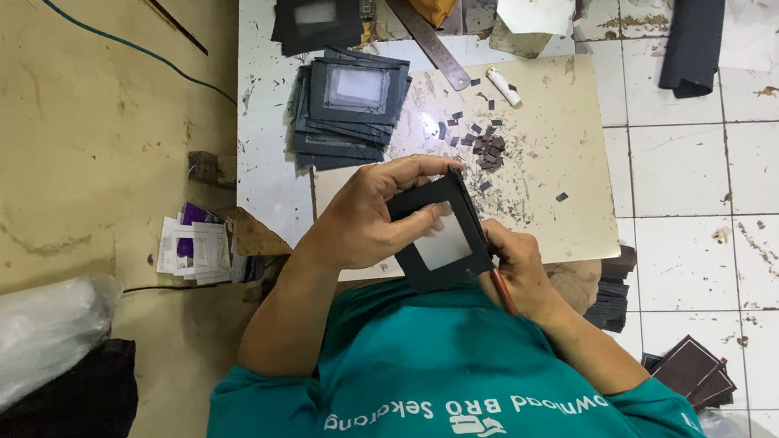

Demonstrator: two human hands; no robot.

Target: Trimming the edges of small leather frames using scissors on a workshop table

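Right now my left hand point(362, 226) fingers grip the black frame point(438, 233) just above the tabletop point(270, 164); right hand point(520, 268) pinches a thin tool point(503, 292) at the frame's edge, near the frame stack point(350, 104).

A small craft workshop: a scarred cutting mat point(556, 165), stacked dark frames point(346, 109), offcuts point(485, 143) and a steel ruler point(424, 30) on the worktop point(266, 126).

Both forearms bent inward before the chest; left hand point(366, 221) curled with fingers spread in a grip, right hand point(520, 268) closed, pinching
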